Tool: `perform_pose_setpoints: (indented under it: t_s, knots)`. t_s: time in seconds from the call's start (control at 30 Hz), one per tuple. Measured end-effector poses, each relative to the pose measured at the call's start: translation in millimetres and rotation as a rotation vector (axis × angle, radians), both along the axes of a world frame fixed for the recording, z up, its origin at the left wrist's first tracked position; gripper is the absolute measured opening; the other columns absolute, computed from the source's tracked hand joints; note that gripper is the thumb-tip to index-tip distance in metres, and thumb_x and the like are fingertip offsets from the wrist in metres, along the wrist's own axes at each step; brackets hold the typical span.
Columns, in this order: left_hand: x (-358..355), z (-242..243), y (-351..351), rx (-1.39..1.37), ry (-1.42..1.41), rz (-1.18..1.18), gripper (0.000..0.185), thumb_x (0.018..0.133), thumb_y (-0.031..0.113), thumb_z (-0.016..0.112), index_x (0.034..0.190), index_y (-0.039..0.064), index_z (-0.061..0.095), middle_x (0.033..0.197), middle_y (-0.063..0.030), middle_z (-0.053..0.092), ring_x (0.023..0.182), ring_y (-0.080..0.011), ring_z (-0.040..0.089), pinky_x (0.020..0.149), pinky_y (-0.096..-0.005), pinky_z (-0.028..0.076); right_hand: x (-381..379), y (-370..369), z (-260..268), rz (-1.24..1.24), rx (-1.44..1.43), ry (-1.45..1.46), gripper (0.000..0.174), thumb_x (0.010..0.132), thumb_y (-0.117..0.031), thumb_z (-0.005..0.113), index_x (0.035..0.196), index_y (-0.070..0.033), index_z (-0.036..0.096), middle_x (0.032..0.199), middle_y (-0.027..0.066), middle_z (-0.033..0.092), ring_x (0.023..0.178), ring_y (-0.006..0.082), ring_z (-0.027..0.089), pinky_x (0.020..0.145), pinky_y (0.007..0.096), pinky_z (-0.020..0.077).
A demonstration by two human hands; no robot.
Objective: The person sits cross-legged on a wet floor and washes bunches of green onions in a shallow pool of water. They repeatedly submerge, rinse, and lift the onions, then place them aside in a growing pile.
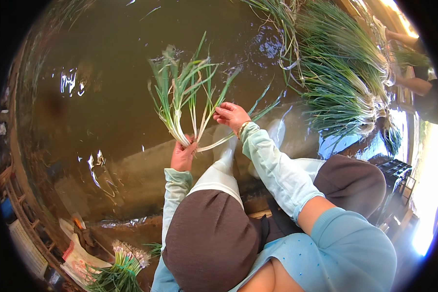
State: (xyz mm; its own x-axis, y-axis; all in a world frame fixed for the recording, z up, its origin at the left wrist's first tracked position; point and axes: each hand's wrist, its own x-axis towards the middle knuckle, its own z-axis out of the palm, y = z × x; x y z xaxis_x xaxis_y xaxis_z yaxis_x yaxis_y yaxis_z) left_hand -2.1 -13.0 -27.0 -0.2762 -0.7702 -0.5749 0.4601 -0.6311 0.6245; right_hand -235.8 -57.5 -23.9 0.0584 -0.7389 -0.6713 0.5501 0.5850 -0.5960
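My left hand (184,155) grips a small bunch of spring onions (177,120) at the white root ends. Their green leaves fan upward and away over brown water (106,109). Just right of the bunch is my right hand (230,116), fingers bent and close together beside one stalk. Whether the fingertips pinch that leaf is not clear. One stalk (217,145) splays off low to the right, passing behind my right wrist. Both forearms wear pale sleeves.
A large heap of spring onions (343,80) lies at the right, by another person's arms (410,82). A black plastic crate (394,171) stands below it. At the lower left are a tied bundle of spring onions (122,266) and a printed sack (81,261). White boots (222,160) stand in the water.
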Motion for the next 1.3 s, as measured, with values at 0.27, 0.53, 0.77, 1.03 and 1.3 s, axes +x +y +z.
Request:
perform_pose_setpoints:
  t_s: [0.27,0.53,0.77,1.03,1.3]
  knots:
    - [-4,-11,14,0.132,-0.017,-0.098,0.026,0.082,-0.002,0.062,0.102,0.006,0.048,0.089,-0.0038,0.055,0.077,-0.0131,0.055,0.068,-0.0257,0.044,-7,14,-2,0.236,0.105,0.535,0.021,0.088,-0.020,0.057,0.094,-0.001,0.060,0.079,0.0101,0.065,0.068,0.0138,0.063,0.060,0.0259,0.0508]
    - [-5,-19,17,0.136,-0.006,-0.132,0.028,0.082,-0.002,0.062,0.105,0.006,0.048,0.090,-0.0036,0.055,0.080,-0.0144,0.056,0.070,-0.0271,0.044,4,-3,2,0.571,-0.192,1.289,0.026,0.080,-0.027,0.060,0.101,-0.011,0.060,0.071,0.0088,0.065,0.067,0.0247,0.064,0.066,0.0376,0.0486]
    - [-1,-18,16,0.159,0.014,-0.093,0.027,0.082,-0.003,0.061,0.104,0.006,0.048,0.094,-0.0075,0.058,0.085,-0.0171,0.058,0.073,-0.0283,0.045,-4,-1,4,0.621,-0.202,0.967,0.017,0.083,-0.023,0.057,0.095,-0.011,0.059,0.065,0.0064,0.064,0.063,0.0213,0.064,0.064,0.0350,0.0487]
    - [2,-17,16,0.133,0.024,-0.121,0.025,0.082,-0.003,0.061,0.102,0.005,0.049,0.095,-0.0111,0.061,0.085,-0.0175,0.059,0.073,-0.0273,0.046,-7,-5,4,0.711,-0.357,1.046,0.013,0.082,-0.024,0.056,0.087,-0.011,0.057,0.060,0.0054,0.061,0.060,0.0251,0.061,0.060,0.0382,0.0458]
    - [4,-18,17,0.140,0.037,-0.109,0.024,0.083,-0.003,0.060,0.103,0.004,0.048,0.096,-0.0118,0.060,0.089,-0.0201,0.060,0.075,-0.0287,0.047,1,-1,-7,0.861,-0.456,1.624,0.016,0.081,-0.016,0.052,0.090,-0.003,0.053,0.063,0.0103,0.062,0.058,0.0302,0.062,0.053,0.0404,0.0487]
